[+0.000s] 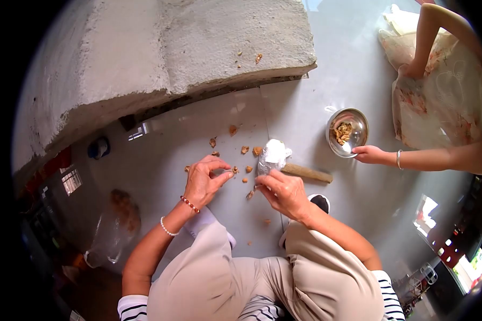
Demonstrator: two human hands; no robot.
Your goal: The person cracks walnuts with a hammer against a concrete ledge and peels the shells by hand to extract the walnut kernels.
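Note:
My left hand is closed, with thumb and fingers pinching a piece of walnut at their tips. To its right, my right hand is also closed in a pinch, slightly blurred, with a brown bit of walnut shell at its fingertips. Just beyond that hand lies a hammer, its head wrapped in a white plastic bag and its wooden handle pointing right. Broken walnut pieces are scattered over the floor around both hands.
At the right, another person's hand holds the rim of a metal bowl containing walnut kernels. A rough concrete block stands at the upper left. A clear plastic bag with brown contents sits on the left.

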